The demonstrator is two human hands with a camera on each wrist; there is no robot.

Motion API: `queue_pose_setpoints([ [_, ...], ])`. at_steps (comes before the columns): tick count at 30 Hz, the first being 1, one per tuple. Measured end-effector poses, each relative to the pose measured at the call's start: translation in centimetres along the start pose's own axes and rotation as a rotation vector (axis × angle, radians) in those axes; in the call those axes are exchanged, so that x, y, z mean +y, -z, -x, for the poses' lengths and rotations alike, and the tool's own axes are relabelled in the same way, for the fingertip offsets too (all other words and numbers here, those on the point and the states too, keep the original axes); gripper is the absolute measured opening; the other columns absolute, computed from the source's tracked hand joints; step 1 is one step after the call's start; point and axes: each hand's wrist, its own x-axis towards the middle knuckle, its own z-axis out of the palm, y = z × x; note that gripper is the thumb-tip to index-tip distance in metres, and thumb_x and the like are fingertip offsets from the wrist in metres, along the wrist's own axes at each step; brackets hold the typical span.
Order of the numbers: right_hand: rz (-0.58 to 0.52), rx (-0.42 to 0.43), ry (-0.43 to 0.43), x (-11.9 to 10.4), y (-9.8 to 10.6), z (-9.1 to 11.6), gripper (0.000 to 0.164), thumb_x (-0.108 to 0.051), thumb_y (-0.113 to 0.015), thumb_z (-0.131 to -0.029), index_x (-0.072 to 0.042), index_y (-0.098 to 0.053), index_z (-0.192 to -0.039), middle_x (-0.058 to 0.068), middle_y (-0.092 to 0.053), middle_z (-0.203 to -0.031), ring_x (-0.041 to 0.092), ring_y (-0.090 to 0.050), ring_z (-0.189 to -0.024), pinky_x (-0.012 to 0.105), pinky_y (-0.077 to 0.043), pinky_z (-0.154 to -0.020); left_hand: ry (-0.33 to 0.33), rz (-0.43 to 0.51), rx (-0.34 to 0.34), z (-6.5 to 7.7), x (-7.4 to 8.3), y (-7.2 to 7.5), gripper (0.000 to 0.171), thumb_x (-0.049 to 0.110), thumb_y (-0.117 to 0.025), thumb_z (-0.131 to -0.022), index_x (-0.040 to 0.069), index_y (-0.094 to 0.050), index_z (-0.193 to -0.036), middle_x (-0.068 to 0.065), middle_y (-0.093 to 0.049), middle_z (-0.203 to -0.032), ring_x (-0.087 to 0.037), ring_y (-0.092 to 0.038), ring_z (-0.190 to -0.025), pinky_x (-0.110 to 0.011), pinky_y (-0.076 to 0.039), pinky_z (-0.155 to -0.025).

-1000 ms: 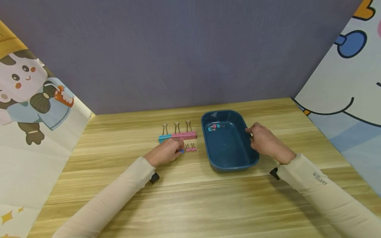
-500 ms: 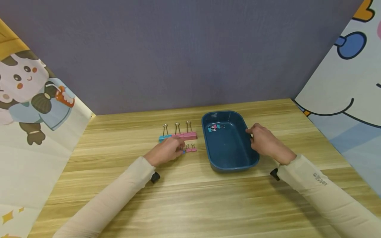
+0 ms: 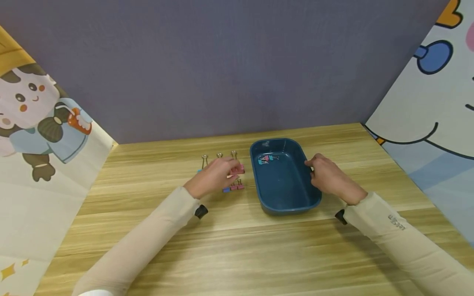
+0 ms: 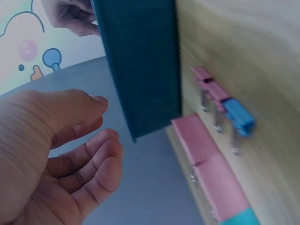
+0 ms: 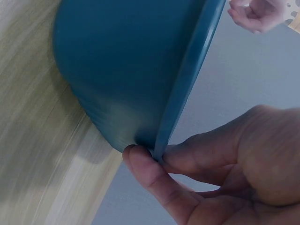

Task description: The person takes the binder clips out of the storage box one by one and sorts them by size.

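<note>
My left hand (image 3: 214,176) hovers above the binder clips, fingers loosely bent and holding nothing; the left wrist view shows a gap between thumb and fingertips. Under it, a small blue binder clip (image 4: 239,116) lines up with two small pink binder clips (image 4: 216,92). Behind these is a row of large binder clips, pink (image 4: 222,185) and teal (image 4: 241,218), partly covered by the hand in the head view. My right hand (image 3: 332,179) pinches the rim of a dark blue plastic tub (image 5: 117,70) between thumb and finger.
Several small teal and pink binder clips (image 3: 263,161) lie inside the tub near its far left corner. The wooden table (image 3: 237,250) ends at a grey back panel (image 3: 237,70), with printed cartoon panels on both sides.
My left hand has let go of the small blue clip, leaving it beside the small pink ones, and has risen slightly up and right. My right hand and the tub stay put.
</note>
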Motion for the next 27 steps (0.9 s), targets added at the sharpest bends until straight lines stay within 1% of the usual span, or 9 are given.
queue_pose_setpoints([
  [4,-0.005,-0.005,-0.005,-0.1,0.1,0.0,0.041,0.01,-0.05,-0.085,0.019,-0.048,-0.124,0.033,-0.046,-0.114,0.033,-0.056,-0.09,0.036,-0.044,-0.068,-0.022,-0.002,-0.002,-1.0,0.9,0.4,0.011,0.012,-0.065,-0.089,0.009,-0.067,-0.099,-0.002,-0.063,-0.094,-0.011,-0.06,-0.079,-0.019,-0.048,-0.066],
  [8,-0.001,-0.006,-0.003,-0.1,0.0,0.0,0.041,0.01,-0.051,-0.085,0.018,-0.048,-0.125,0.032,-0.047,-0.115,0.036,-0.055,-0.093,0.037,-0.045,-0.071,-0.032,-0.006,0.0,-2.1,1.7,0.6,0.015,0.013,-0.066,-0.089,0.009,-0.066,-0.103,-0.004,-0.063,-0.1,-0.01,-0.06,-0.08,-0.019,-0.048,-0.068],
  [15,0.009,-0.001,0.006,-0.4,-0.3,-0.1,0.04,0.01,-0.052,-0.085,0.018,-0.049,-0.124,0.032,-0.047,-0.114,0.039,-0.054,-0.097,0.04,-0.047,-0.075,0.023,-0.032,-0.007,-4.3,2.7,0.5,0.015,0.022,-0.066,-0.09,0.015,-0.064,-0.103,0.005,-0.059,-0.097,-0.008,-0.058,-0.084,-0.019,-0.046,-0.07],
  [19,0.015,-0.003,-0.011,-0.4,-0.2,0.0,0.04,0.01,-0.052,-0.085,0.018,-0.049,-0.125,0.032,-0.047,-0.114,0.038,-0.055,-0.096,0.04,-0.047,-0.075,0.021,0.001,0.019,-6.1,3.2,0.4,0.015,0.021,-0.064,-0.091,0.013,-0.065,-0.104,0.003,-0.06,-0.095,-0.009,-0.057,-0.081,-0.018,-0.046,-0.068],
  [22,0.015,-0.002,-0.015,-0.4,-0.2,0.2,0.04,0.009,-0.052,-0.086,0.018,-0.049,-0.125,0.032,-0.047,-0.115,0.039,-0.055,-0.096,0.041,-0.047,-0.076,0.016,0.032,0.035,-7.4,3.7,0.5,0.016,0.019,-0.063,-0.091,0.011,-0.065,-0.105,0.001,-0.06,-0.096,-0.013,-0.057,-0.083,-0.02,-0.046,-0.069],
  [27,0.023,0.01,-0.006,-0.4,-0.1,0.2,0.04,0.01,-0.052,-0.084,0.018,-0.05,-0.123,0.033,-0.047,-0.114,0.039,-0.055,-0.095,0.042,-0.048,-0.076,0.038,0.046,0.054,-9.0,4.3,0.8,0.019,0.02,-0.063,-0.091,0.01,-0.065,-0.107,0.002,-0.057,-0.096,-0.012,-0.055,-0.085,-0.022,-0.045,-0.072],
])
